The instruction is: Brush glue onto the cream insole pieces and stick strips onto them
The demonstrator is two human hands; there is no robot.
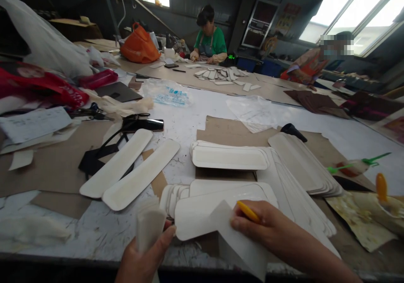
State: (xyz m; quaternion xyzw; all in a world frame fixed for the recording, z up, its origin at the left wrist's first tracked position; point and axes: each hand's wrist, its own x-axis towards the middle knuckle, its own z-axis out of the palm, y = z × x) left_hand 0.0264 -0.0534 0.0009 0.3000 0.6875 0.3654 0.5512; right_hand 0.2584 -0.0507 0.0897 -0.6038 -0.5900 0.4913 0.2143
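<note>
My left hand (145, 255), at the bottom, is closed around a bundle of thin white strips (149, 226) standing upright. Its thumb and fingertips come close to the left end of a white rounded panel (192, 217). My right hand (265, 222) is closed on a tool with a yellow handle (248, 211) and pinches a thin white sheet (241, 247). The tool's working end is hidden. That sheet lies at a slant over the panel's right part and hangs toward the table's front edge. Under and behind the panel are more white rounded panels (230, 157) in overlapping stacks.
Two long white panels (116, 163) lie at left, near a black strapped item (90, 161). Fanned panels (303, 165) spread at right, beside a pot with a yellow handle (381, 188) and a stained sheet (362, 224). Two people (211, 41) work across the table.
</note>
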